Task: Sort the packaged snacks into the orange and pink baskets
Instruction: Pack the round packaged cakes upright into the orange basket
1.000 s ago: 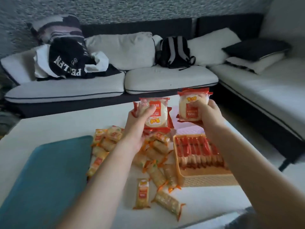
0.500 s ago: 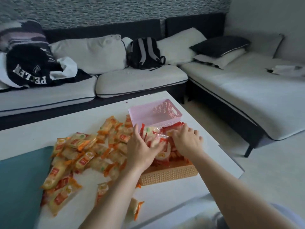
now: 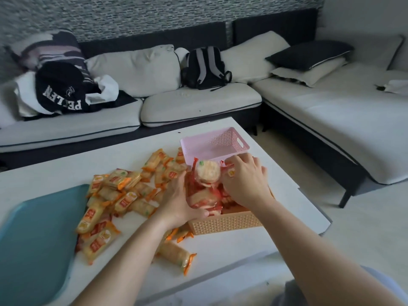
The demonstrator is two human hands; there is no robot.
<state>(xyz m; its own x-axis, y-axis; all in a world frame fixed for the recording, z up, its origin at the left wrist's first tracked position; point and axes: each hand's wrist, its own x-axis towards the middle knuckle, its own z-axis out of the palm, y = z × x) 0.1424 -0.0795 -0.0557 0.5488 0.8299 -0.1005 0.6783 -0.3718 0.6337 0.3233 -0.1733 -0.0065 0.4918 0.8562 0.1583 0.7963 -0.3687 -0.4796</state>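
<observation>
At the left of the white counter (image 3: 55, 173) lies a teal pad (image 3: 33, 239). To its right, orange-wrapped snack packets (image 3: 119, 195) lie in a loose pile. The left hand (image 3: 178, 202) curls around the red-wrapped round crackers (image 3: 207, 175) heaped in the orange basket (image 3: 227, 224). The right hand (image 3: 245, 182) grips the same heap from the right side. The pink basket (image 3: 214, 142) stands just behind, on the far side.

The room was dim and flat, lit by soft, diffuse light, brighter toward the right. The white counter (image 3: 48, 177) read grey. Shadows were faint and soft-edged, and no glare showed. The wide lens bowed the sofa (image 3: 198, 102) toward the frame edges. The far wall (image 3: 154, 16) looked noisy and smeared.
</observation>
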